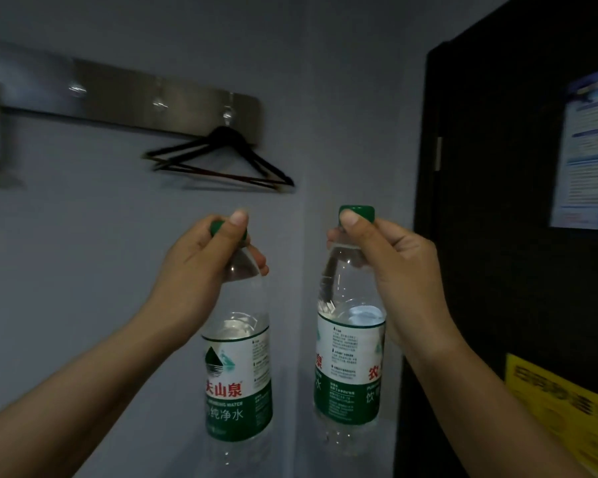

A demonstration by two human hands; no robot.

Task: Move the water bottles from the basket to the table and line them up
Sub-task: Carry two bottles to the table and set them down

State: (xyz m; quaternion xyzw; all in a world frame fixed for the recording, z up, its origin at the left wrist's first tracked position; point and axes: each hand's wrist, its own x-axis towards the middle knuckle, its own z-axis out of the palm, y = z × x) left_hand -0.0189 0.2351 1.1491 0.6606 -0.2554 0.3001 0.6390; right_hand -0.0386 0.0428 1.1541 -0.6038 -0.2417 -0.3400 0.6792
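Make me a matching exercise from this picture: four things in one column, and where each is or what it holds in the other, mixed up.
Column one:
1. left hand
2. right hand
3. black hangers
4. yellow sign

Column two:
A. low on the dark door
B. grips the bottle showing a mountain logo
C. hanging from the metal rail on the wall
D. grips the bottle nearer the door

Pairs: 1-B, 2-D, 3-C, 4-A
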